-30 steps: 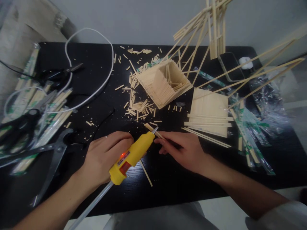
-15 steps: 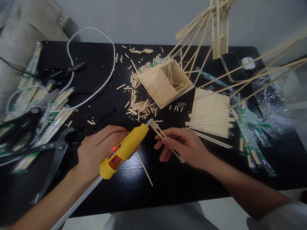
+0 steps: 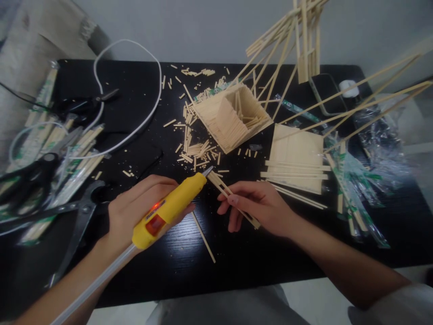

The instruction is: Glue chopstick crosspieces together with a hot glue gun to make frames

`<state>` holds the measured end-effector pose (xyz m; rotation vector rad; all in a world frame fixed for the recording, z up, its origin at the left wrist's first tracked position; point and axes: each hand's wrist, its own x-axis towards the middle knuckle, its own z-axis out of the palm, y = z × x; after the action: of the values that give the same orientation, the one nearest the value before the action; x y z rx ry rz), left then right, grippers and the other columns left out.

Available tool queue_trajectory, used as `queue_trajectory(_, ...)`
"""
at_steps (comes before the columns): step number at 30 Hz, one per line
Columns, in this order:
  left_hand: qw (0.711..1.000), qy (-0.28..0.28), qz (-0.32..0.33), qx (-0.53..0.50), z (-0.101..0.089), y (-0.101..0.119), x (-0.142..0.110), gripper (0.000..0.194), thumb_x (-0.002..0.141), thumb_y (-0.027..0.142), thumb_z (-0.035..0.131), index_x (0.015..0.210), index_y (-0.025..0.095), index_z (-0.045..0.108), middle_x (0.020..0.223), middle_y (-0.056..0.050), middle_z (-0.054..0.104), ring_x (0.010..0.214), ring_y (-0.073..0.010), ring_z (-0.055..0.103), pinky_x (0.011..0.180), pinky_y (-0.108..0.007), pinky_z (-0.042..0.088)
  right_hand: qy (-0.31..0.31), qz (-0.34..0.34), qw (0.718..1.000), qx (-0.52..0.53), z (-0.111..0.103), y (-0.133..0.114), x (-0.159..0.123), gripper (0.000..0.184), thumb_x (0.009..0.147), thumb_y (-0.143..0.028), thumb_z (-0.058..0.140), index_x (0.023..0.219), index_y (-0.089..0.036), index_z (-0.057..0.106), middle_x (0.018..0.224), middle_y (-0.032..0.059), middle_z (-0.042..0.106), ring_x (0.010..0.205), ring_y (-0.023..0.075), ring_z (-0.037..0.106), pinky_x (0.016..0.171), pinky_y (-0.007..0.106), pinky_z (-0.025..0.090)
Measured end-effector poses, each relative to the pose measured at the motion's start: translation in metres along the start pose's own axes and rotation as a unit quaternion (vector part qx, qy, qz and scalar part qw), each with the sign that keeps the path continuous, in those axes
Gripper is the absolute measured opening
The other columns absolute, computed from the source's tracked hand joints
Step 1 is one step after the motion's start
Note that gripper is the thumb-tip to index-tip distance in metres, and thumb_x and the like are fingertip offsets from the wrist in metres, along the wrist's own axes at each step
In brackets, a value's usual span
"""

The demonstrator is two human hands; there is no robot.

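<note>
A yellow hot glue gun (image 3: 171,208) with a lit red light is gripped in my left hand (image 3: 135,205); a long translucent glue stick (image 3: 98,282) runs out of its back. Its metal nozzle is at the far end of a pair of joined wooden chopsticks (image 3: 223,186). My right hand (image 3: 260,207) pinches these chopsticks between thumb and fingers, tilted over the table. Whether the nozzle touches the wood I cannot tell. Beneath the glue gun, a single wooden stick (image 3: 203,237) lies on the black table (image 3: 162,275).
Behind my hands stands a hollow wooden stick structure (image 3: 233,119), with cut pieces (image 3: 199,151) scattered beside it. A flat stick panel (image 3: 297,149) lies right, near wrapped chopsticks (image 3: 358,194). Pliers (image 3: 83,207), scissors (image 3: 47,164) and a white cable (image 3: 158,85) are left. Long sticks (image 3: 372,108) jut out at right.
My left hand and the glue gun have shifted slightly left and down, the nozzle moving with them to the chopsticks' far tip. My right hand is nearly still.
</note>
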<state>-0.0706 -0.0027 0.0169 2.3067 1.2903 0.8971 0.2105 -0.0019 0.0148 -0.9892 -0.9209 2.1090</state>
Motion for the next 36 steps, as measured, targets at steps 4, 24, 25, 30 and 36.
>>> queue_trajectory(4,0.999,0.004,0.038,0.019,-0.0025,0.0017,0.0007,0.019,0.096,0.035,0.077,0.109,0.023,0.070,0.103,-0.003,0.075,0.084,-0.0174,0.074,0.069,-0.029,0.060,-0.003,-0.003,1.000,-0.006,-0.0013,0.0018,0.0004,0.022,0.098,-0.038,0.081,0.104,-0.017,0.080,0.089,0.0044,0.083,0.061,0.0127,0.078,0.057,0.022,0.066)
queue_trajectory(24,0.998,-0.005,0.048,0.045,-0.0007,0.0017,0.0027,0.020,0.093,0.032,0.082,0.107,0.023,0.070,0.102,-0.001,0.076,0.078,-0.0144,0.075,0.066,-0.025,0.057,-0.001,0.001,1.000,0.016,-0.0013,0.0036,0.0044,0.023,0.097,-0.037,0.082,0.104,-0.016,0.080,0.087,0.0030,0.082,0.059,0.0122,0.078,0.055,0.021,0.066)
queue_trajectory(25,0.998,-0.005,0.056,0.039,-0.0001,0.0022,0.0023,0.020,0.094,0.034,0.081,0.107,0.023,0.070,0.101,-0.001,0.076,0.076,-0.0145,0.074,0.064,-0.025,0.057,-0.004,0.003,1.000,0.020,-0.0015,0.0035,0.0042,0.022,0.097,-0.037,0.082,0.104,-0.016,0.080,0.087,0.0029,0.082,0.059,0.0122,0.078,0.055,0.020,0.066)
queue_trajectory(30,0.996,-0.010,0.059,0.062,-0.0015,0.0031,0.0020,0.020,0.098,0.039,0.077,0.109,0.024,0.069,0.103,-0.001,0.076,0.077,-0.0143,0.074,0.063,-0.026,0.057,-0.011,0.014,0.999,0.034,-0.0029,0.0020,0.0029,0.022,0.097,-0.037,0.082,0.104,-0.016,0.080,0.087,0.0026,0.082,0.058,0.0124,0.079,0.053,0.018,0.064)
queue_trajectory(36,0.995,0.005,0.058,0.082,-0.0057,0.0029,0.0045,0.019,0.096,0.031,0.080,0.110,0.024,0.069,0.104,0.000,0.074,0.081,-0.0133,0.074,0.065,-0.024,0.056,-0.012,0.013,0.999,0.039,-0.0035,0.0000,0.0024,0.021,0.096,-0.036,0.083,0.103,-0.016,0.081,0.086,0.0021,0.083,0.058,0.0118,0.079,0.052,0.016,0.063)
